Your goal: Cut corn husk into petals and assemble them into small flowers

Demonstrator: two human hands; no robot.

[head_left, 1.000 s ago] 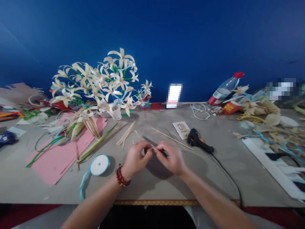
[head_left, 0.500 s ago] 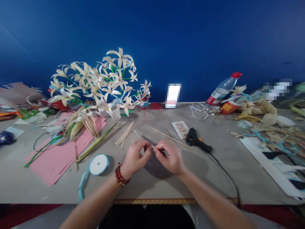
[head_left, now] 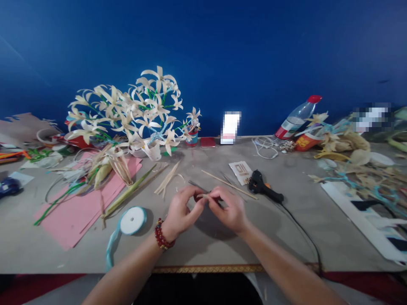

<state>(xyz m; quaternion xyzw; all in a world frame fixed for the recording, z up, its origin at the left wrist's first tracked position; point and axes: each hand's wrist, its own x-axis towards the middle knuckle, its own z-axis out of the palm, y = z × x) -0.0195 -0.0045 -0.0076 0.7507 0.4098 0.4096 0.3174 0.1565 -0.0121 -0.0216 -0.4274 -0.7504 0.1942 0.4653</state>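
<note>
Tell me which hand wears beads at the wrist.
The left hand, its wrist circled by red beads; the right hand has a bare wrist.

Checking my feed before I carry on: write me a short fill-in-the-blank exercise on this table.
1. The left hand and right hand pinch a pale strip; the beaded bracelet circles the ____ wrist.
2. The glue gun is mainly ____.
3. The tilted bottle has a cap coloured ____.
4. The large paper sheets beside the ribbon spool are ____.
Missing words: left; black; red; pink.

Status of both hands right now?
Left hand: closed, pinching a small pale piece.
Right hand: closed, fingertips on the same piece.
</note>
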